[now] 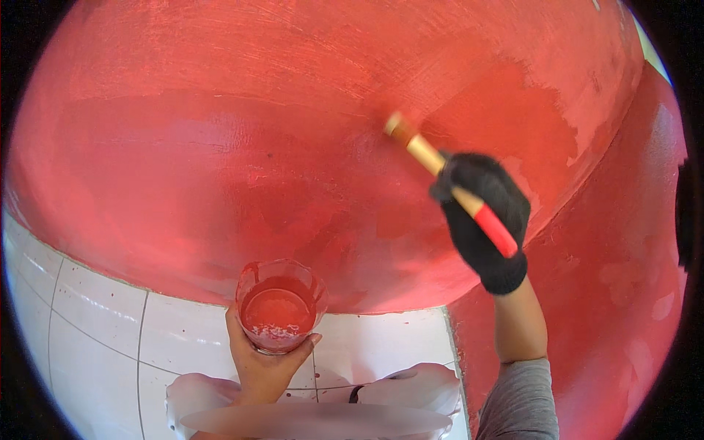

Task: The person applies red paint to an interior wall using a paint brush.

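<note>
Bare fingers of my left hand point(265, 372) wrap round a clear plastic cup point(320, 282) of red paint point(277, 308), held upright low in the middle of the view; paint streaks its inner wall. In a black knit glove, my right hand point(485, 213) grips a paintbrush point(424, 154) with a pale wooden handle and a red end. The brush points up and left, its bristles over a large curved red surface point(293, 161). Whether the bristles touch it, I cannot tell. Darker, wet-looking red paint point(499, 110) spreads on the surface near the brush.
White floor tiles point(103, 301) with dark joints and small red specks lie along the surface's lower edge. A second red surface point(587, 293) adjoins it on the right. My knees in pale trousers point(418, 385) show behind the cup.
</note>
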